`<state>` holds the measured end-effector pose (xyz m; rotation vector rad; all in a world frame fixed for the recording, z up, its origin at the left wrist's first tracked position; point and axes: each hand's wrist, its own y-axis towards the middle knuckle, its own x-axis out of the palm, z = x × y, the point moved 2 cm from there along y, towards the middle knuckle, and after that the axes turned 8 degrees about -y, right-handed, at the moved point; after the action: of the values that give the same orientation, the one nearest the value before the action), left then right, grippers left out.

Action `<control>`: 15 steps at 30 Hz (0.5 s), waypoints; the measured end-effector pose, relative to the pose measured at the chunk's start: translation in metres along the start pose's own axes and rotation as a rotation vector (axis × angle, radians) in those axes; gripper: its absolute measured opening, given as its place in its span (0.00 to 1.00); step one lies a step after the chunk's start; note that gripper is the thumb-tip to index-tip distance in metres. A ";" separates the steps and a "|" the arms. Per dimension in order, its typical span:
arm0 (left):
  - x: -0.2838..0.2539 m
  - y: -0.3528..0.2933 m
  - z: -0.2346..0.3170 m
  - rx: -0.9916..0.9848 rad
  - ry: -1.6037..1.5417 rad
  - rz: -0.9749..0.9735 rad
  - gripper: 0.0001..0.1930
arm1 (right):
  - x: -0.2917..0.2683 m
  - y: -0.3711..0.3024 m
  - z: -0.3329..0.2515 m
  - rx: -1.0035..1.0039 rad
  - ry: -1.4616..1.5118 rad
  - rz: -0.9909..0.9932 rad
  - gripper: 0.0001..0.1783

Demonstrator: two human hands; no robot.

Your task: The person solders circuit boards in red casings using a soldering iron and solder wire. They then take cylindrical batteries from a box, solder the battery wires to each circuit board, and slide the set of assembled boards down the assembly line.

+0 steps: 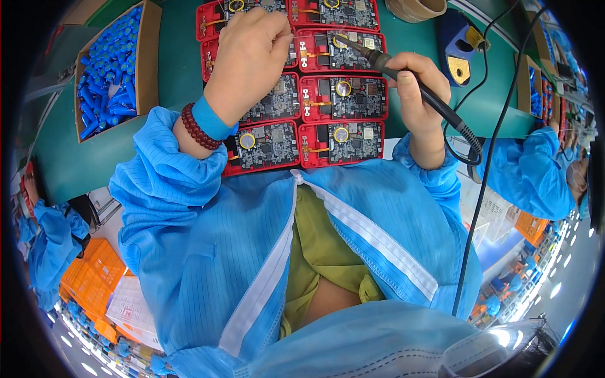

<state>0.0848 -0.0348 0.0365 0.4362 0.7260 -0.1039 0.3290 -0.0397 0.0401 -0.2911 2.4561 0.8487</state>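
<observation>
My left hand [247,66], with a blue band and a beaded bracelet at the wrist, reaches over the rows of circuit boards in red cases. Its fingers are pinched on a thin strand of solder wire [315,35], only faintly visible. A soldering iron [449,113] with a black handle is gripped in my right hand [419,94]. The iron's tip points left, at the yellow-ringed round part of one circuit board [322,58] in the right column; contact is too small to judge. My left hand partly hides the left column. Nearer me lies another board [359,151].
At left, a cardboard box [149,57] holds many blue cylindrical cells [104,75]. A blue iron stand [455,44] with a yellow sponge [459,71] is at right, near a tan round container [416,9]. A black cable [498,126] hangs down the right side. Co-workers in blue sit both sides.
</observation>
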 end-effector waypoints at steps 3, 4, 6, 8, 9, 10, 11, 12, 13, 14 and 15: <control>0.001 0.001 -0.002 0.005 0.001 0.012 0.03 | 0.002 0.001 -0.003 0.019 0.033 -0.027 0.07; 0.002 0.002 -0.002 0.005 0.000 0.012 0.03 | 0.003 0.001 -0.004 0.057 0.062 -0.045 0.07; 0.004 0.003 -0.004 -0.002 0.013 0.005 0.03 | 0.003 0.002 -0.001 0.031 0.048 -0.041 0.07; 0.006 0.001 -0.009 0.033 0.015 0.034 0.03 | 0.002 0.003 -0.001 0.002 0.036 -0.038 0.08; 0.005 0.001 -0.010 0.069 0.017 0.062 0.02 | 0.000 0.003 -0.002 0.015 0.037 -0.026 0.08; 0.004 0.002 -0.010 0.072 0.019 0.066 0.02 | -0.003 0.005 -0.003 0.027 0.038 -0.013 0.08; 0.001 0.002 -0.010 0.050 -0.015 0.083 0.02 | -0.005 0.007 -0.004 0.021 0.037 -0.011 0.08; -0.002 0.003 -0.011 0.029 -0.048 0.101 0.03 | -0.007 0.009 -0.005 0.026 0.047 0.024 0.09; -0.005 0.005 -0.014 0.036 -0.045 0.108 0.03 | -0.010 0.013 -0.006 0.030 0.056 0.061 0.09; -0.008 0.008 -0.019 0.027 -0.046 0.120 0.03 | -0.012 0.017 -0.005 0.039 0.070 0.047 0.08; -0.010 0.011 -0.023 0.017 -0.047 0.132 0.03 | -0.011 0.022 -0.004 0.028 0.068 0.050 0.08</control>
<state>0.0660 -0.0159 0.0313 0.4949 0.6484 0.0039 0.3286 -0.0244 0.0598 -0.2535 2.5455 0.8379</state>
